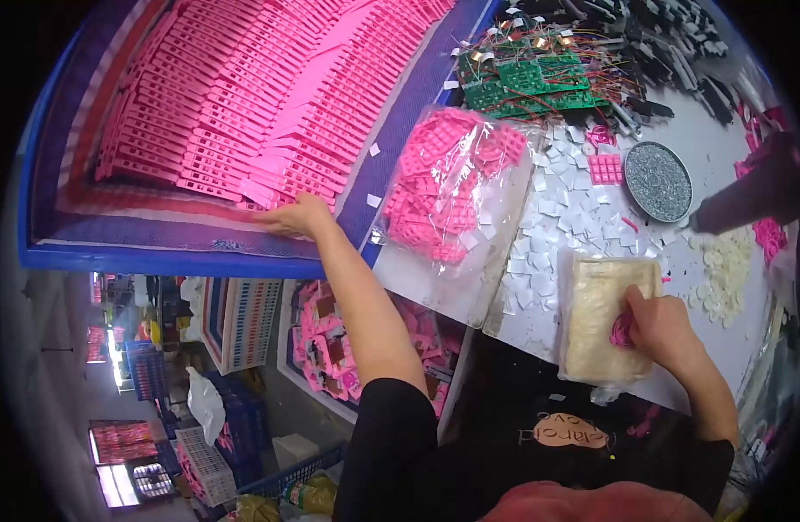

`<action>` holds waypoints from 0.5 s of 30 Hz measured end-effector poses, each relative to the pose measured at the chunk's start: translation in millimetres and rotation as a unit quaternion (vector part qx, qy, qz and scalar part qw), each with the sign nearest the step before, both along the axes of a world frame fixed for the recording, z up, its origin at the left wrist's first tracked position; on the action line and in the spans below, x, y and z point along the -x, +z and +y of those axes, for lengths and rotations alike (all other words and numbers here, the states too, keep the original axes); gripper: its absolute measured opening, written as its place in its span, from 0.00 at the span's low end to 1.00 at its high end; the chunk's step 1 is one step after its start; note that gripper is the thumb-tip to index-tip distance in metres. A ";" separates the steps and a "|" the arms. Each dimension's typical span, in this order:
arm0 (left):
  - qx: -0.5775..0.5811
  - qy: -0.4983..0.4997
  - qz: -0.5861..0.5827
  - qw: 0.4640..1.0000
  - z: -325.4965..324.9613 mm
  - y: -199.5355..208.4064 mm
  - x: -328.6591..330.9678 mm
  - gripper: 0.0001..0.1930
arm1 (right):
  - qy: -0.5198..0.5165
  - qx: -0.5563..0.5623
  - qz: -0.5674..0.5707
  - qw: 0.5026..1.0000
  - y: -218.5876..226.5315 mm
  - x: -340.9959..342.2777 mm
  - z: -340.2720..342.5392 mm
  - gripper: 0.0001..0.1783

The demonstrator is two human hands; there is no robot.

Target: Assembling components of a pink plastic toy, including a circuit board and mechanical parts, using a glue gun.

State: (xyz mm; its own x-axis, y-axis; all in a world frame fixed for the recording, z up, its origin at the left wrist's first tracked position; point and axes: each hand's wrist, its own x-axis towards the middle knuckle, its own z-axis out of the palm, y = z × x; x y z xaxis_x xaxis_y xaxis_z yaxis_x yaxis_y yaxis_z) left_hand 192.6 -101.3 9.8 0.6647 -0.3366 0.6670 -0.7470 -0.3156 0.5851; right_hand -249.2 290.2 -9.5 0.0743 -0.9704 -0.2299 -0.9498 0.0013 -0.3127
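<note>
At the near edge of a blue tray (200,260), my left hand (297,217) reaches in with its fingers stretched out. They touch the lower end of the stacked pink plastic panels (282,130); no panel is visibly lifted. My right hand (665,326) is closed over a cream pad wrapped in clear plastic (596,304), on the worktable. A small coil of pink cord (622,331) shows at its curled fingers, partly covered by them.
A clear bag of pink grid-shaped parts (452,187) lies beside the tray. Behind are green circuit boards (539,83) with wires. White paper squares (548,230), a round dish of small metal pieces (658,181) and a dark tool (752,187) occupy the table. Below is a crate of pink parts (317,335).
</note>
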 end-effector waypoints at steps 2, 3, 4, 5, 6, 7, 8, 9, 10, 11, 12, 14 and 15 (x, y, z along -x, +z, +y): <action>-0.122 -0.051 0.159 0.978 -0.8 -2.6 9.1 0.33 | -0.001 -0.001 0.006 1.000 -7.1 1.0 1.1 0.12; -0.100 -0.062 0.113 0.987 -0.4 -4.7 8.7 0.28 | -0.004 -0.001 0.009 1.000 -10.1 3.8 2.8 0.12; -0.077 -0.075 0.066 0.992 -2.3 -7.1 -2.8 0.24 | 0.010 0.001 -0.002 1.000 -13.3 4.3 1.6 0.12; -0.053 -0.098 0.020 0.994 -9.1 -13.0 -12.7 0.20 | 0.015 0.002 -0.011 1.000 -16.4 5.1 -0.3 0.12; -0.014 -0.121 -0.017 0.992 -17.9 -23.4 -16.7 0.17 | 0.004 -0.004 -0.013 1.000 -18.4 8.2 3.0 0.12; 0.042 -0.143 -0.048 0.988 -17.4 -26.9 -26.5 0.14 | 0.007 -0.032 -0.021 0.999 -18.2 9.3 1.0 0.13; 0.102 -0.171 -0.064 0.978 -17.8 -30.7 -32.2 0.10 | 0.000 -0.052 -0.029 0.998 -14.8 11.3 -0.1 0.12; 0.157 -0.189 -0.081 0.966 -12.2 -24.6 -42.1 0.08 | 0.010 -0.056 -0.049 0.997 -11.7 6.7 -3.0 0.12; 0.213 -0.207 -0.082 0.951 -13.9 -20.2 -41.2 0.07 | 0.017 -0.052 -0.067 0.996 -4.4 8.1 -5.9 0.11; 0.173 -0.227 -0.115 0.951 10.5 0.1 -7.6 0.10 | 0.018 -0.048 -0.086 0.995 -1.5 11.2 -3.1 0.11; 0.226 -0.254 -0.166 0.926 3.9 15.2 -26.0 0.13 | 0.034 -0.027 -0.107 0.993 7.9 11.2 0.5 0.10; 0.248 -0.295 -0.198 0.901 -6.0 24.4 -30.8 0.14 | 0.023 0.025 -0.123 0.992 19.0 19.6 20.6 0.11; 0.257 -0.302 -0.194 0.898 -2.0 28.4 -16.8 0.14 | 0.020 0.060 -0.121 0.991 25.0 23.9 31.8 0.12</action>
